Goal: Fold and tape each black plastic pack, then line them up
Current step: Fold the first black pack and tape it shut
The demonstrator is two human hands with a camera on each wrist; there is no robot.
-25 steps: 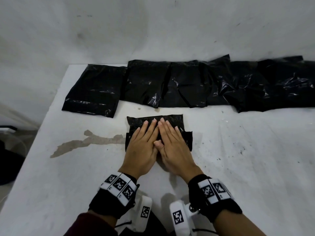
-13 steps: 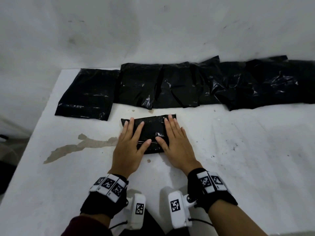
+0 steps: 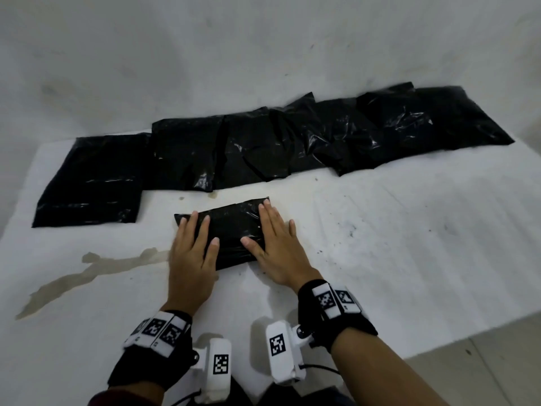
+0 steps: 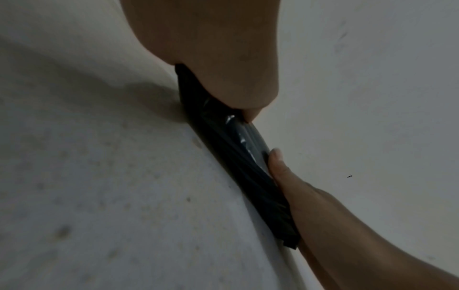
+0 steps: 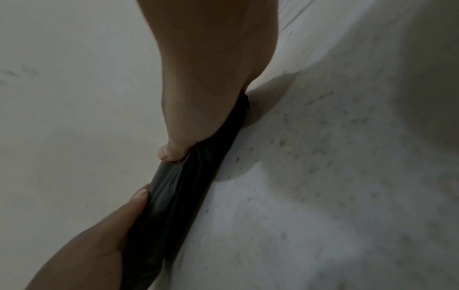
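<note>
Stained white table (image 3: 409, 259), grey wall (image 3: 263, 54)

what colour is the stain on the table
Brownish tan stain, clearest in the head view.

tally from the remote desk

i count one folded pack (image 3: 234, 230) and two hands on it, the left hand (image 3: 191, 256) and the right hand (image 3: 278, 250). behind it i see one row of flat packs (image 3: 292, 148), at least five; they overlap, so i cannot tell the exact number. one table (image 3: 409, 244), one brown stain (image 3: 87, 273).
</note>
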